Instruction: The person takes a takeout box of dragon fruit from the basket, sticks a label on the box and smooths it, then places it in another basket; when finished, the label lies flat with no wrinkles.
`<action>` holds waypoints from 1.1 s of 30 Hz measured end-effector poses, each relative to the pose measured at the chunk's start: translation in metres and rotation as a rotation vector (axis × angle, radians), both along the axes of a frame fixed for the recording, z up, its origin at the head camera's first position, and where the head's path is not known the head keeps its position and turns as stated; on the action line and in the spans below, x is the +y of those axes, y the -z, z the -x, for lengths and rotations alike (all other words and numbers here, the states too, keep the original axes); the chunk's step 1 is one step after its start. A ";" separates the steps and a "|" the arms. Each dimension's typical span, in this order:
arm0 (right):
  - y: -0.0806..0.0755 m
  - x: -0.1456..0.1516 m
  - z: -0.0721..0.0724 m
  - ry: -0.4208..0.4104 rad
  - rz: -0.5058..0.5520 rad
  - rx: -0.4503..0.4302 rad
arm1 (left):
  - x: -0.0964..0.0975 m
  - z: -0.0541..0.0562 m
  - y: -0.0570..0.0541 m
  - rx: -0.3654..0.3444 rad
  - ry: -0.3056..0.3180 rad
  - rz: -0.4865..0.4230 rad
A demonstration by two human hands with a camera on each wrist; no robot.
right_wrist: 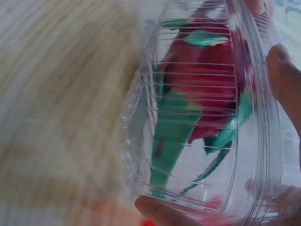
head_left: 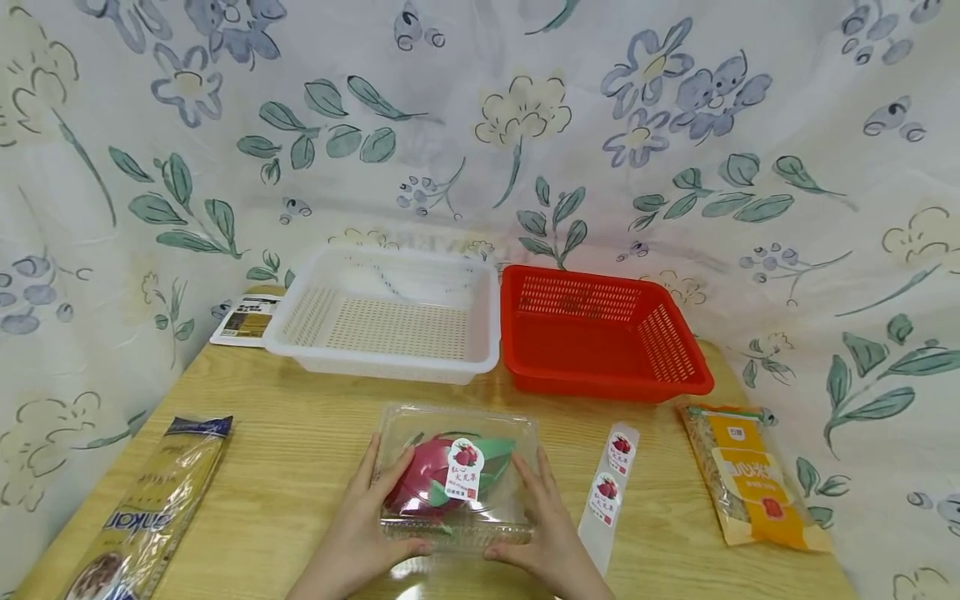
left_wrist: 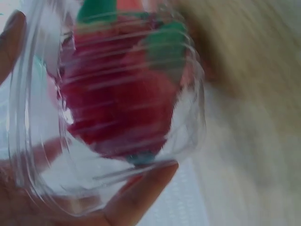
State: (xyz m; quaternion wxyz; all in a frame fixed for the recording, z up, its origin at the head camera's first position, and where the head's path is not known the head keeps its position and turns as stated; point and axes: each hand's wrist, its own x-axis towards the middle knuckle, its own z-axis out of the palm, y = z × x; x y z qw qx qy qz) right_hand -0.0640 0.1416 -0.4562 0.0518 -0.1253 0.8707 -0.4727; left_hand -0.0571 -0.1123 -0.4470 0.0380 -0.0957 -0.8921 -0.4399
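Observation:
A clear plastic box (head_left: 498, 510) with a pink dragon fruit (head_left: 422, 479) inside is between both hands at the front middle of the table. On its lid is a white label (head_left: 462, 483) with red fruit pictures. My left hand (head_left: 363, 525) grips the left side, thumb at the near edge; my right hand (head_left: 547, 525) holds the right side likewise. Through the ribbed plastic in the left wrist view, the fruit's red body (left_wrist: 117, 94) shows. The right wrist view catches its green leaves (right_wrist: 174, 136). Right of the box lies a strip of similar labels (head_left: 604, 500).
A white basket (head_left: 382, 367) and a red basket (head_left: 592, 387) stand side by side behind the box. Far left is a long yellow packet (head_left: 150, 508); far right, an orange and clear bag (head_left: 753, 475). A flat packet (head_left: 243, 321) lies beside the white basket.

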 end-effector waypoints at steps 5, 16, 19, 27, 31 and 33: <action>-0.019 0.008 -0.001 0.010 0.055 -0.036 | 0.010 0.000 -0.011 0.029 -0.012 0.009; -0.055 0.039 0.023 -0.002 0.048 0.109 | 0.042 0.019 -0.057 0.019 -0.035 0.007; -0.063 0.050 0.031 -0.003 0.052 0.154 | 0.051 0.029 -0.070 0.028 -0.022 0.022; -0.096 0.078 0.063 0.030 -0.028 0.250 | 0.076 0.072 -0.098 0.149 0.050 0.000; -0.114 0.093 0.081 0.022 -0.082 0.200 | 0.086 0.096 -0.110 0.120 0.080 -0.030; -0.119 0.101 0.090 0.009 -0.077 0.167 | 0.091 0.108 -0.116 0.092 0.105 -0.059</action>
